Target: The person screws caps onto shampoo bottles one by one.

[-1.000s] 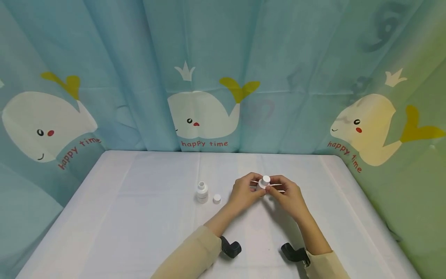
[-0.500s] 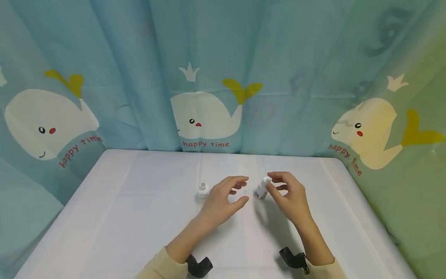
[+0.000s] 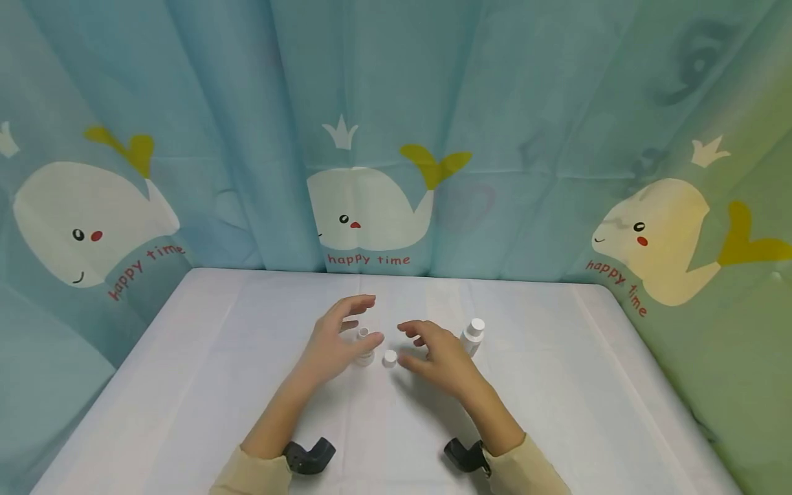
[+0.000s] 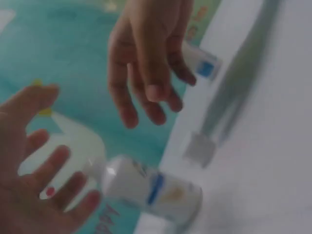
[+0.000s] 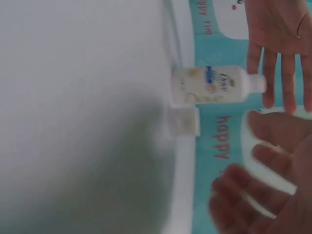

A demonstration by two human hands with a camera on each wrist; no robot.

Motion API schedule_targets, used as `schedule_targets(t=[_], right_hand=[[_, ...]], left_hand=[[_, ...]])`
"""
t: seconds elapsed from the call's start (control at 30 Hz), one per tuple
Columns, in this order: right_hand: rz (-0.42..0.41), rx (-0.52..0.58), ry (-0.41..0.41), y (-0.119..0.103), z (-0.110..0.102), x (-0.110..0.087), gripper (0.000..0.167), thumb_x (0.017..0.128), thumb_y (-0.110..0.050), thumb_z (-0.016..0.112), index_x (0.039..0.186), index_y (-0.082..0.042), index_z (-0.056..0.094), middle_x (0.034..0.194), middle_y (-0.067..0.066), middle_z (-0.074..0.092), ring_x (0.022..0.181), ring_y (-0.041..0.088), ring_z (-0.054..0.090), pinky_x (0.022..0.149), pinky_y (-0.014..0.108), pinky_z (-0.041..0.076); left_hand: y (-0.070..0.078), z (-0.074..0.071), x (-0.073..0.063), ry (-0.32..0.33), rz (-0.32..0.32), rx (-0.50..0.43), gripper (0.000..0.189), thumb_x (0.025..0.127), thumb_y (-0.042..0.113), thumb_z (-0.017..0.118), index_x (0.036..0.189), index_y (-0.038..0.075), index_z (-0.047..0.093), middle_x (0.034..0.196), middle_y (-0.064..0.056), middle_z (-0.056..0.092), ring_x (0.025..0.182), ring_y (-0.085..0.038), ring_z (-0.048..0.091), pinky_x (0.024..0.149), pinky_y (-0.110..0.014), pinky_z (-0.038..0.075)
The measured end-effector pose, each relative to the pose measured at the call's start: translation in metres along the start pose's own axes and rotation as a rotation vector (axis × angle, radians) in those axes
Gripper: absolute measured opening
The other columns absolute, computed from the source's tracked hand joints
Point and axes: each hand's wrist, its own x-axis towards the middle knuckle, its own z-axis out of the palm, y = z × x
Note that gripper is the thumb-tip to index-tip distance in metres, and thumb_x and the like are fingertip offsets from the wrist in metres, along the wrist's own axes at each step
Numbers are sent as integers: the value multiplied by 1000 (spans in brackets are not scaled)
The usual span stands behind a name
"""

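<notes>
A small white bottle (image 5: 209, 86) with a printed label and a bare neck stands uncapped on the table. My left hand (image 3: 331, 347) reaches beside it with fingers spread, partly covering it in the head view; contact is not plain. Just right of that bottle lies a loose white cap (image 3: 390, 358). Near the cap hovers my right hand (image 3: 442, 357), fingers parted and holding nothing. Behind the right hand a second white bottle (image 3: 473, 335) stands with its cap on, its lower part hidden in the head view.
A white cloth covers the table (image 3: 204, 385). A blue-green curtain (image 3: 383, 82) with printed whales hangs along the back and sides. Black wrist mounts (image 3: 309, 456) sit below each hand.
Both hands have let go of the capped bottle, which stays standing at the right. The left hand has moved left to the uncapped bottle; the right hand has moved left towards the cap.
</notes>
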Motion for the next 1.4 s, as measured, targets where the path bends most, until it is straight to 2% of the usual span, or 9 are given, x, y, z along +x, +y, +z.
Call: schedule_targets(t=[0.17,0.3,0.43,0.57,0.7,0.87,1.03,1.27,1.4], right_hand=[[92,-85,-67,1,19,7,59,83,-34,79,136,-17,60,120,8,67,107,25,64,91,45,51],[43,-209,-124,3,28,5,54,79,-31,83,129,-18,67,121,5,67,110,28,61,94,46,49],[7,-248,-157,1,30,2,41,77,-29,84,116,-22,72,116,0,66,106,25,59,91,43,49],[7,-246,-175,-1,26,0,27,77,-26,84,101,-22,73,98,-5,64,90,15,59,81,35,48],[10,-183,-158,-4,15,-1,20,79,-20,81,97,-21,71,89,-9,63,79,9,57,73,29,47],[-13,-59,-50,-9,-6,-2,23,83,-15,78,105,-17,72,96,-9,70,84,11,64,73,28,53],[-62,71,77,-18,-24,-5,26,87,-17,76,113,-21,70,98,-6,72,82,9,67,69,26,56],[-154,268,244,-28,-34,-7,30,87,-7,75,116,-17,69,113,-1,69,93,15,67,78,32,59],[-178,349,257,-33,-36,-7,31,86,-2,75,115,-13,68,110,0,70,94,19,68,80,33,59]], left_hand=[[-21,2,2,-97,-129,42,73,83,24,82,147,17,46,148,-5,50,137,-33,46,110,-51,40],[-34,5,1,-130,-190,76,77,81,20,83,148,13,44,143,-9,55,129,-34,55,105,-51,45],[-44,8,-1,-121,-232,110,68,81,16,82,140,13,50,134,-9,62,120,-30,62,99,-50,49],[-49,11,-3,-92,-244,151,56,81,17,81,129,13,53,130,-13,64,122,-33,60,102,-53,46],[-47,13,-4,-41,-253,182,51,79,21,83,119,12,53,127,-16,66,122,-36,59,101,-56,44],[-44,15,-4,7,-248,132,45,79,19,84,113,12,56,121,-9,69,114,-28,65,97,-49,50],[-29,16,-3,24,-217,62,46,79,23,85,117,16,60,116,-2,70,104,-20,66,90,-44,55],[-1,18,-6,-23,-79,84,50,80,26,85,125,22,65,116,7,66,104,-15,62,90,-39,55],[11,19,-8,-39,-43,78,51,78,24,86,124,19,63,111,9,66,100,-14,62,87,-37,54]])
